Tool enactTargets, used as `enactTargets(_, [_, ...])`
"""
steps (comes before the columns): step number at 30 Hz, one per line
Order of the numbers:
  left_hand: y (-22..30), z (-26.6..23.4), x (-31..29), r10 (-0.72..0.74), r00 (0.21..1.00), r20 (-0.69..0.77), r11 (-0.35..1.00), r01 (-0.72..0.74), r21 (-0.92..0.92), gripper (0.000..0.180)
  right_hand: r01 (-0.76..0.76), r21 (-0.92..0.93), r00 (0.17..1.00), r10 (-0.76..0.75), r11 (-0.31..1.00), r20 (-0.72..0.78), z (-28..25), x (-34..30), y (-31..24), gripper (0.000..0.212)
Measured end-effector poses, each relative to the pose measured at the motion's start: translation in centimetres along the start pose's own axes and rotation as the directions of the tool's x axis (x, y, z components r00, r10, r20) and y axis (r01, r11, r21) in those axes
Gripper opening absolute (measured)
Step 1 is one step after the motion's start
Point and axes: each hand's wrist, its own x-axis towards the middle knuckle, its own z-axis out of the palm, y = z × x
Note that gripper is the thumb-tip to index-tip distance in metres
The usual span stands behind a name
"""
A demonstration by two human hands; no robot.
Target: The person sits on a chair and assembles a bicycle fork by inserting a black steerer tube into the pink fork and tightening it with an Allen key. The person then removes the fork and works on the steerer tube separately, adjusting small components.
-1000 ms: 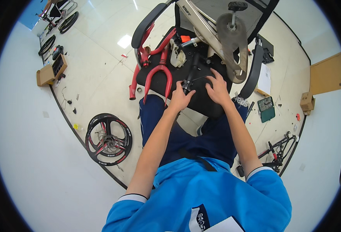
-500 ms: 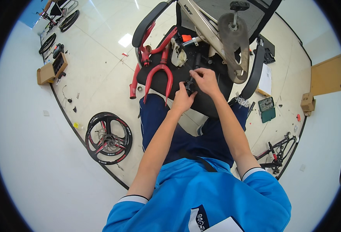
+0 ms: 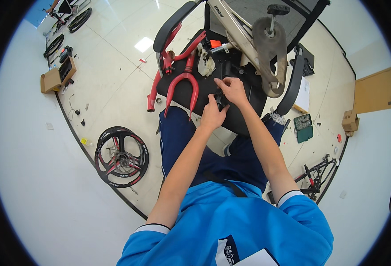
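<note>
Over the black chair seat (image 3: 237, 119), my left hand (image 3: 212, 114) is closed round a small black bicycle part (image 3: 220, 101) whose exact kind I cannot make out. My right hand (image 3: 234, 91) pinches at the upper end of that part, thumb and forefinger together. To the left of my hands lies a red bicycle fork (image 3: 188, 76) with its legs toward me. A crumpled off-white glove or cloth (image 3: 205, 62) rests just beyond my fingers. The beige bicycle frame (image 3: 231, 26), with its crank and pedal (image 3: 278, 9), leans across the chair's right side.
Black armrests (image 3: 293, 82) flank the seat. A red frame piece (image 3: 152, 95) hangs by the left armrest. On the floor are a three-spoke wheel (image 3: 122, 157), an open cardboard box (image 3: 51, 82), a green case (image 3: 304, 128) and a dark bicycle frame (image 3: 317, 177).
My hands stay at the black part; the right fingers have shifted slightly left along its upper end. The whole view has moved a little.
</note>
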Motion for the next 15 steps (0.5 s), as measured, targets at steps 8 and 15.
enactTargets(8, [-0.15,0.29,-0.08,0.015,1.0,0.0,1.0,-0.015,-0.022,0.064,-0.014,0.001,1.0,0.014,1.0,-0.026,-0.22,-0.02,0.53,0.044])
enactTargets(15, [0.03,0.02,-0.11,-0.008,1.0,0.006,1.0,0.008,-0.002,0.066,-0.003,-0.037,1.0,0.002,0.999,-0.02,-0.77,-0.02,0.1,0.044])
